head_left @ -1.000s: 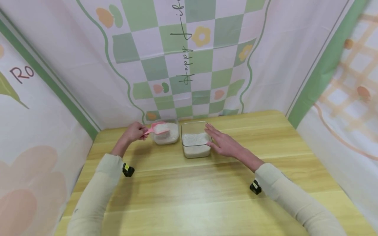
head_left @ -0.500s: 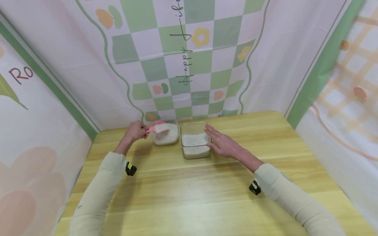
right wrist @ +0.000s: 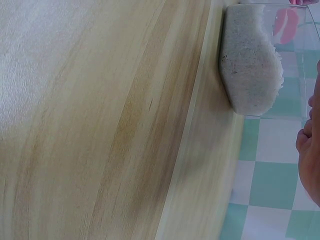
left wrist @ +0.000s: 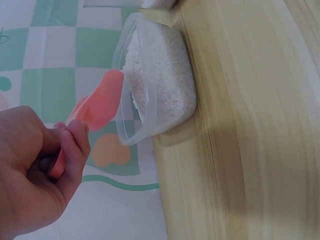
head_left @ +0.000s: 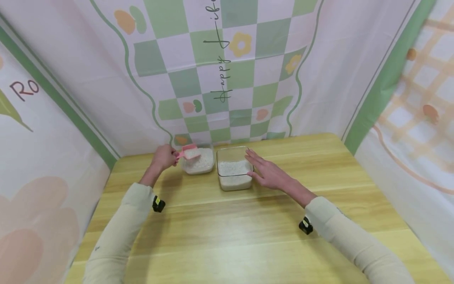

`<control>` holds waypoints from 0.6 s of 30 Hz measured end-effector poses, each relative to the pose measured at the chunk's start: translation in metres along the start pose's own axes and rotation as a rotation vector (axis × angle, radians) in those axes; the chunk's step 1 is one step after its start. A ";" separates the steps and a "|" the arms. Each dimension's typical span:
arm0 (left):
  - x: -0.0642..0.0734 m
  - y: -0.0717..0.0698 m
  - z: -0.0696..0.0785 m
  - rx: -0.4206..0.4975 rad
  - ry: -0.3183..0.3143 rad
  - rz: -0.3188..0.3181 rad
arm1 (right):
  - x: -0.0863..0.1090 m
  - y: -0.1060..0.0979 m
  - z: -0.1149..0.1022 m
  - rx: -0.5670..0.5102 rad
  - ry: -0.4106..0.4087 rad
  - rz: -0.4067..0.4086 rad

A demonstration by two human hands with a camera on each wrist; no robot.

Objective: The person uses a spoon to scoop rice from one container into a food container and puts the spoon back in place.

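Observation:
My left hand [head_left: 164, 157] grips the handle of a pink scoop [left wrist: 102, 100], fingers curled round it. White rice [head_left: 192, 153] lies in the scoop, which is over the left, clear plastic tub [left wrist: 135, 135]. That tub holds more rice [left wrist: 170, 75]. Just to its right stands a glass container [head_left: 235, 183], partly filled with rice. My right hand [head_left: 267, 172] has its fingers extended at the right rim of the glass container, with nothing gripped. In the right wrist view only part of the right hand [right wrist: 311, 150] shows, at the edge.
Both containers stand near the back edge of a wooden table [head_left: 227, 236]. Close behind hangs a checked green and white curtain [head_left: 241, 75], with printed cloth [head_left: 39, 157] at the left side too. A small black device [head_left: 158, 204] is strapped at each wrist.
The scoop has tilted slightly over the plastic tub, and more of its pink inner wall shows. My left forearm has shifted a little to the right. The right hand stays in place.

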State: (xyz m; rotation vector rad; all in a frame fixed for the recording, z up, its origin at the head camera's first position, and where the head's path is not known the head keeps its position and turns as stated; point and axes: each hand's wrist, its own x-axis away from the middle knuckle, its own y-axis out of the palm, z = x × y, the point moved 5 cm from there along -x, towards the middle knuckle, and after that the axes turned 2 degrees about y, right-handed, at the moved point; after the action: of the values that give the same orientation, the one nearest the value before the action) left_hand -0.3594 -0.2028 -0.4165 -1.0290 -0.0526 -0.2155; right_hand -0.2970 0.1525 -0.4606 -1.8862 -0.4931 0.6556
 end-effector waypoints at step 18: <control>0.010 -0.007 -0.002 -0.064 0.007 0.086 | -0.001 -0.001 -0.002 0.007 0.000 -0.005</control>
State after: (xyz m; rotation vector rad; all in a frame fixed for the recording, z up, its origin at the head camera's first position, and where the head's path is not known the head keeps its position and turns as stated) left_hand -0.3515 -0.2094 -0.4107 -1.0913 0.0045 -0.1428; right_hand -0.2968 0.1510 -0.4588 -1.8782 -0.4947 0.6528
